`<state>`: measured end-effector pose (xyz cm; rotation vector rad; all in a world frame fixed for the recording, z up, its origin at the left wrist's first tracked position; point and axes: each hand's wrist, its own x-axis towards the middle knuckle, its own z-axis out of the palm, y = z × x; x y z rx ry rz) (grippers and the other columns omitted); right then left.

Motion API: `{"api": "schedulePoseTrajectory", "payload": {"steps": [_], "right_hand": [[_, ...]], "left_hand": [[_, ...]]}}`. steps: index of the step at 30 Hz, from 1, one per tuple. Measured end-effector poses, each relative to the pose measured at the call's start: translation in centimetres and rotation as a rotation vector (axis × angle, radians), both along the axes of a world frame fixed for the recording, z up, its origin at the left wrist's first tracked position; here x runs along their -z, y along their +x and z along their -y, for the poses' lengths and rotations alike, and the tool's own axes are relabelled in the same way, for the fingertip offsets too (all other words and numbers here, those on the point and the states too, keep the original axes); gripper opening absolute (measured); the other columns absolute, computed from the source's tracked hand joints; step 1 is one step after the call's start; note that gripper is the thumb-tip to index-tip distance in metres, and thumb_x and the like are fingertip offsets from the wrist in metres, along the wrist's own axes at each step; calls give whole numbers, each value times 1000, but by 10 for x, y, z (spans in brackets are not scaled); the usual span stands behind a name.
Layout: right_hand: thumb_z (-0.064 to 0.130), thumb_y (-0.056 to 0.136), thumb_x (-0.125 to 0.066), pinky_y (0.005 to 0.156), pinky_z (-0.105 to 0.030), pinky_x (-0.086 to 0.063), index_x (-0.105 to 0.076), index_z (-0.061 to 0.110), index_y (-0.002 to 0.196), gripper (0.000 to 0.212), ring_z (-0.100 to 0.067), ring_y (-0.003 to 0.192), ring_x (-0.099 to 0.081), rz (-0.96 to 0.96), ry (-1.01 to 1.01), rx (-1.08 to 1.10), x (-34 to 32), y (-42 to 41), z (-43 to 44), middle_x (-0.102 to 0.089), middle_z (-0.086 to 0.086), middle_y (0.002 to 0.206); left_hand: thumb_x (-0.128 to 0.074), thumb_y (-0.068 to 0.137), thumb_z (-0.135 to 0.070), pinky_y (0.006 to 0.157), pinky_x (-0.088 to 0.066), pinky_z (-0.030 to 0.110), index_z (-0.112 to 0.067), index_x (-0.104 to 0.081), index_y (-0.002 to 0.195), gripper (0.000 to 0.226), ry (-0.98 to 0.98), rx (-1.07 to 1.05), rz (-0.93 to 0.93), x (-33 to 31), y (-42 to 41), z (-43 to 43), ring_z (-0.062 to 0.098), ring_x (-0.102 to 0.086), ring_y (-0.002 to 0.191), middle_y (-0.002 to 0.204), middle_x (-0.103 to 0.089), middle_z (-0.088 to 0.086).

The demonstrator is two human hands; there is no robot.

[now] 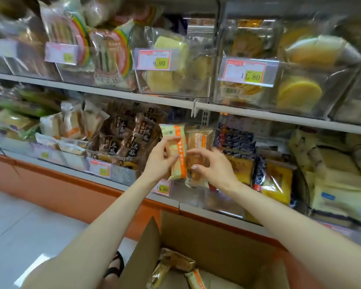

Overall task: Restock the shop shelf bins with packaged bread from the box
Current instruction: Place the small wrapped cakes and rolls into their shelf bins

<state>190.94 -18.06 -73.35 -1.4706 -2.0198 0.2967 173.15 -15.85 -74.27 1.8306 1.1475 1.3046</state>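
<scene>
left hand (162, 161): grips an orange-striped bread packet (175, 151), frame centre
right hand (214, 166): fingers closed round a second bread packet (197, 151) beside it
box (206, 247): open, lower centre, packets inside

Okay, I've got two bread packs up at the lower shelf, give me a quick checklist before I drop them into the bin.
1. Left hand has a firm hold on the orange-striped pack: ok, fingers wrap its side.
2. Right hand holds the clear-wrapped bun pack: ok.
3. Packs are upright and side by side: ok.
4. Room in the bin behind the packs: cannot tell, the hands and packs hide it.
5. Price tag matches this product: cannot tell, partly covered by the left wrist.
6. More stock left in the cardboard box: ok, several packs lie inside.
</scene>
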Motion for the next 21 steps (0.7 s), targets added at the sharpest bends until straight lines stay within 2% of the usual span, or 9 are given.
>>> {"api": "schedulePoseTrajectory", "payload": {"steps": [2,6,8,10,13,16,19,21], "right_hand": [[30,87,-65,77,-25,-39,-56,42,121,37,-21,108,-53,26,-16,60,1,-5,-18,-57,-2,120],[24,89,-62,82,-26,-43,-55,37,126,39,-23,109,-56,1,-110,142,6,-11,-51,-52,-4,126],[20,91,-60,81,-27,-49,-55,39,124,39,-21,105,-59,21,-123,167,9,-14,-64,-54,-2,127],[15,91,-54,79,-30,-53,-57,40,119,38,-20,98,-62,124,-108,186,9,-16,-74,-61,-2,119],[16,93,-47,78,-28,-47,-61,35,117,34,-24,105,-59,373,-95,177,3,-17,-81,-59,-2,122],[17,93,-50,79,-31,-41,-61,29,120,32,-27,111,-55,553,-106,147,0,-15,-80,-54,-4,126],[16,93,-49,85,-36,-43,-59,29,122,33,-29,114,-51,576,-112,123,4,-9,-76,-46,-6,130],[17,93,-49,91,-37,-40,-59,28,123,33,-31,118,-46,623,-84,103,8,-5,-72,-44,-8,131]], "left_hand": [[-56,85,-5,93,-48,49,-42,-51,113,46,3,-2,-4,7,1,-14,18,-56,110,122,-56,-5],[-54,86,1,92,-48,44,-27,-53,119,43,-17,2,-133,16,-1,-44,18,-58,101,117,-57,-8],[-53,88,-1,95,-47,38,-22,-51,124,42,-65,2,-248,22,-3,-57,23,-57,110,124,-56,-2],[-52,90,-3,97,-40,27,-17,-48,131,43,-135,6,-367,29,-2,-65,23,-51,120,133,-51,3],[-53,90,-6,91,-35,20,-14,-52,129,40,-178,6,-506,37,2,-71,25,-49,121,134,-53,6],[-55,86,-7,98,-38,29,-17,-59,121,36,-148,37,-600,43,1,-74,26,-48,121,129,-56,8],[-57,80,-7,106,-32,46,-26,-61,117,41,-120,28,-656,46,-4,-78,33,-42,123,128,-54,9],[-57,78,0,106,-31,49,-25,-64,114,44,-88,29,-627,44,-5,-78,30,-42,120,126,-56,6]]}}
